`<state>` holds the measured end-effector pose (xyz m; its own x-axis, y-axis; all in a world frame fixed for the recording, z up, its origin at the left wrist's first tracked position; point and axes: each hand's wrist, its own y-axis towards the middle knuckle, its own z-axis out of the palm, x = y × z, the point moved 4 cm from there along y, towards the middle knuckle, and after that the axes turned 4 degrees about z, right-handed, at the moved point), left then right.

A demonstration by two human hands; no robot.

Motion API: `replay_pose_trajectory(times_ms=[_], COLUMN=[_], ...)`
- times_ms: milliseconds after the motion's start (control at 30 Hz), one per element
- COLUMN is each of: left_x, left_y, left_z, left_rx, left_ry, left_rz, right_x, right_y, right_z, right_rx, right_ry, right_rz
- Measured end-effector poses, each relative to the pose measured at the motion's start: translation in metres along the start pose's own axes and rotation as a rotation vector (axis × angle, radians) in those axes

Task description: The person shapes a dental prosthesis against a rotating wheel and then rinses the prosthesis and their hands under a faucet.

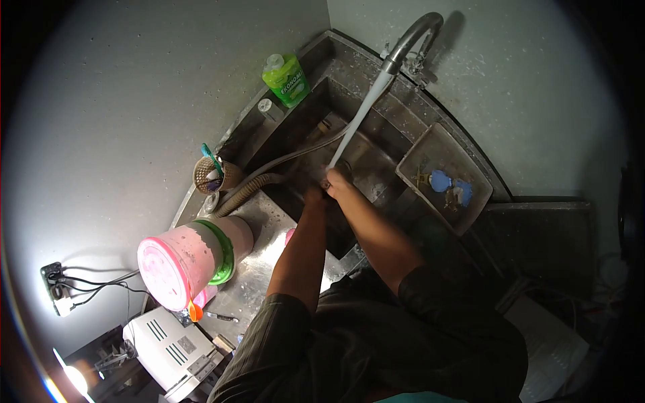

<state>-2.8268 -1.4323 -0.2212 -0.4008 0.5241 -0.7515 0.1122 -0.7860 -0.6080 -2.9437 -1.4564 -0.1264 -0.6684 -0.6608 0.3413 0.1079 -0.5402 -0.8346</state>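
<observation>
Both of my hands are close together over the dark sink basin [376, 151]. Water [359, 121] pours from the curved metal faucet [410, 40] down to my right hand [338, 183], whose fingers are bent. Just left of it and slightly lower is my left hand [314, 195], dim and partly lost in shadow. Whether anything is between the hands is too small and dark to make out. A thin hose [295, 154] runs across the basin behind them, and a ribbed drain hose [248, 191] ends left of my left hand.
A green soap bottle [287, 82] stands on the sink's back left ledge. To the left are a woven cup [207, 175] with brushes and a pink-lidded bucket [164, 272]. A tray [470, 161] with blue items sits at the right. A white appliance [168, 349] is at lower left.
</observation>
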Motion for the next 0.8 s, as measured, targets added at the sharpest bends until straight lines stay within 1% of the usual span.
replay_pose_trajectory(times_ms=[33, 67, 100, 133, 200, 233, 267, 333, 367, 433, 467, 500, 533, 567, 633, 667, 733, 767, 800], left_x=[0.017, -0.002, -0.025, -0.045, -0.091, -0.115, -0.113, -0.107, -0.103, -0.086, -0.071, -0.043, -0.034, -0.031, -0.047, -0.054, -0.059, -0.065, -0.072], left_y=[0.025, 0.008, -0.007, -0.020, -0.053, -0.074, -0.075, -0.079, -0.081, -0.080, -0.073, -0.054, -0.052, -0.051, -0.068, -0.073, -0.076, -0.079, -0.082], left_z=[-0.014, -0.005, 0.011, 0.037, 0.076, 0.089, 0.088, 0.082, 0.079, 0.069, 0.065, 0.052, 0.049, 0.044, 0.048, 0.048, 0.041, 0.040, 0.042], left_rx=[0.047, 0.042, 0.087, 0.131, 0.223, 0.270, 0.267, 0.247, 0.236, 0.212, 0.208, 0.169, 0.102, 0.091, 0.011, 0.003, -0.116, -0.117, -0.043], left_ry=[0.002, -0.001, 0.330, 0.662, 1.325, 1.656, 1.655, 1.567, 1.521, 1.429, 1.429, 0.500, -0.427, -0.428, -0.491, -0.490, -0.576, -0.574, -0.539], left_rz=[-0.033, -0.034, 0.013, 0.058, 0.142, 0.184, 0.179, 0.271, 0.315, 0.396, 0.386, 0.208, 0.020, 0.019, -0.042, -0.042, -0.083, -0.081, -0.084], right_x=[-0.001, 0.016, 0.025, 0.032, 0.049, 0.045, 0.042, 0.039, 0.037, 0.032, 0.028, 0.022, 0.016, 0.011, 0.008, 0.008, 0.026, 0.029, 0.029], right_y=[0.001, -0.005, -0.019, -0.034, -0.074, -0.076, -0.078, -0.081, -0.081, -0.080, -0.078, -0.069, -0.063, -0.055, -0.052, -0.056, -0.087, -0.091, -0.087], right_z=[-0.002, -0.006, -0.002, 0.002, 0.022, 0.021, 0.018, 0.016, 0.014, 0.007, 0.006, 0.004, 0.002, 0.001, 0.002, 0.002, 0.016, 0.017, 0.013], right_rx=[0.001, -0.174, -0.343, -0.338, -0.276, -0.238, -0.234, -0.221, -0.217, -0.228, -0.223, -0.159, -0.095, -0.088, -0.155, -0.150, -0.093, -0.126, -0.126], right_ry=[-0.005, -0.356, -0.706, -0.711, -1.085, -1.076, -1.079, -1.177, -1.181, -1.134, -1.138, -1.071, -1.004, -1.008, -1.033, -1.034, -0.820, -0.793, -0.792], right_rz=[0.003, -0.520, -1.045, -1.040, -0.830, -0.800, -0.797, -0.874, -0.868, -0.692, -0.684, -0.692, -0.697, -0.688, -0.710, -0.704, -0.648, -0.584, -0.583])
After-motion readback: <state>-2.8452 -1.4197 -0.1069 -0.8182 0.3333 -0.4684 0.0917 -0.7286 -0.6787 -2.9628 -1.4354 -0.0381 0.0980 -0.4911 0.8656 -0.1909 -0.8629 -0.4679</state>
